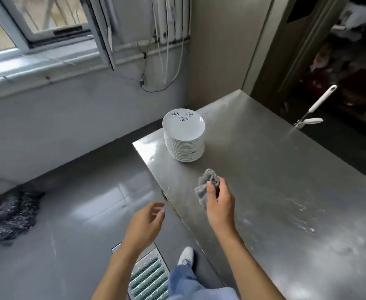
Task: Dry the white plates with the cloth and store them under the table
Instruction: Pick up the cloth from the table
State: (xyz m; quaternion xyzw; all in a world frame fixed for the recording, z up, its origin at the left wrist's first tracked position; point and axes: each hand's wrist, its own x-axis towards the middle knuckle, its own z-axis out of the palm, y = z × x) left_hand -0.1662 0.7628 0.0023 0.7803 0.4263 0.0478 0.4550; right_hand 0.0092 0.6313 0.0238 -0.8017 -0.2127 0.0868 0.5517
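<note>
One tall stack of round white ceramic plates (183,135), seen from the head camera, standing on the brushed stainless-steel table (264,169) near its far left corner, well apart from both hands. Topmost plate face up, marked with dark handwritten scribbles toward its far rim; too small to read.

Nearer the camera, above the tabletop and close to its left edge: right hand (220,204), thumb and curled fingers clenched round a crumpled grey cloth (208,187). Bunched fabric sticking up past the fingertips toward the plates, another fold hanging down beside the palm. Cloth near the stack but apart from it. Cannot tell whether the hanging fold brushes the tabletop.

Left hand (145,224) off the table's left edge, over the glossy grey floor (69,213), released: fingers loosely spread, slightly blurred, holding nothing, palm turned toward the table.

Lower down, between the forearms: white shoe (186,255) and blue denim trouser leg (184,280) just beside the table's side, next to a metal floor drain grate with green slots (149,276). Far left on the floor, near the wall: dark speckled heap (11,215), too blurred to name. At the table's far right edge: white-handled tool (314,107), handle slanting upward. Behind everything, white-framed window (47,18) with an open sash, and white cables (167,50) running down the wall in the corner. Whitish smears across the tabletop on the right.
</note>
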